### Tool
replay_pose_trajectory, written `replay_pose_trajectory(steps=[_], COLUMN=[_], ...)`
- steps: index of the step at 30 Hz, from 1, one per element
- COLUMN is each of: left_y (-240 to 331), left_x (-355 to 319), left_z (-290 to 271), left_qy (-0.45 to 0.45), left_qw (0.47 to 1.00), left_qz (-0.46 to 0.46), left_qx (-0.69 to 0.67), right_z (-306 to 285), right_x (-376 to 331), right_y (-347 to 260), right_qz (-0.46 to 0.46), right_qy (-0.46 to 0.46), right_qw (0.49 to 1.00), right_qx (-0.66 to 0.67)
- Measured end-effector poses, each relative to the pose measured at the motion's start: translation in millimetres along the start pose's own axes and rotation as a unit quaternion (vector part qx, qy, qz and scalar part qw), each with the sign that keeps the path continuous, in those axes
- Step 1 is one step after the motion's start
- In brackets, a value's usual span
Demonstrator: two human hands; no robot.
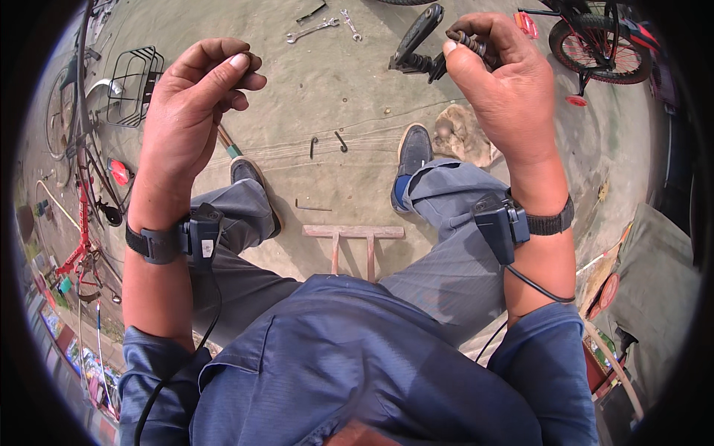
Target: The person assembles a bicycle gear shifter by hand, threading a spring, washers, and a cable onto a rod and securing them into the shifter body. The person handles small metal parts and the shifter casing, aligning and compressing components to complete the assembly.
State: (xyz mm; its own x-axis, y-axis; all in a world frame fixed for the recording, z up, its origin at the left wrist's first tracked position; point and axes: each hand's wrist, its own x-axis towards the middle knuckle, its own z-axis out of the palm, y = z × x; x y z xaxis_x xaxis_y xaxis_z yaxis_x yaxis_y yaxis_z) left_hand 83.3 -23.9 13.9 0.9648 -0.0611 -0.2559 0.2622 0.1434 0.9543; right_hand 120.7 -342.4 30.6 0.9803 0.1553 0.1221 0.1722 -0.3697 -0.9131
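Observation:
My left hand (197, 97) is raised at the upper left, its thumb pressed to the curled fingers. Whatever the pinch may hold is too small or hidden to name. My right hand (506, 85), at the upper right, grips a dark ridged part (473, 44) that looks like a coil spring, between thumb and fingers. Just left of that hand is a black bicycle saddle (418, 36), seen edge-on, with dark springs (418, 63) under it. Whether the gripped part joins the saddle is hidden by the fingers.
On the ground lie wrenches (312, 30), hex keys (341, 141) and a crumpled cloth (462, 134). A wooden stool or frame (353, 232) stands between my legs. At left are a wire basket (135, 85) and a red bike frame (83, 238); a small bicycle wheel (601, 48) is upper right.

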Motion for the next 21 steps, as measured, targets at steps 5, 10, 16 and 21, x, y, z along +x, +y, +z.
replay_pose_trajectory(steps=[5, 10, 16, 21], left_y=[-6.6, -2.0, -1.5, -0.9], left_x=[-7.4, -7.4, -11.3, -11.7], left_z=[-1.6, -4.6, 0.2, 3.1], left_qy=[0.014, 0.007, 0.015, 0.013], left_qw=[0.999, 0.999, 0.999, 0.999], left_qz=[-0.004, 0.002, 0.008, 0.025], left_qx=[-0.035, -0.041, -0.037, -0.037], right_z=[12.9, 23.5, 30.6, 35.4], right_x=[0.3, 2.9, 4.3, 4.0], right_y=[-5.8, -14.4, -17.5, -18.2], right_qz=[-0.003, 0.002, 0.013, 0.0], right_qy=[-0.017, -0.002, -0.019, -0.017], right_qw=[1.0, 1.0, 1.0, 1.0], right_qx=[0.001, 0.013, -0.002, 0.0])
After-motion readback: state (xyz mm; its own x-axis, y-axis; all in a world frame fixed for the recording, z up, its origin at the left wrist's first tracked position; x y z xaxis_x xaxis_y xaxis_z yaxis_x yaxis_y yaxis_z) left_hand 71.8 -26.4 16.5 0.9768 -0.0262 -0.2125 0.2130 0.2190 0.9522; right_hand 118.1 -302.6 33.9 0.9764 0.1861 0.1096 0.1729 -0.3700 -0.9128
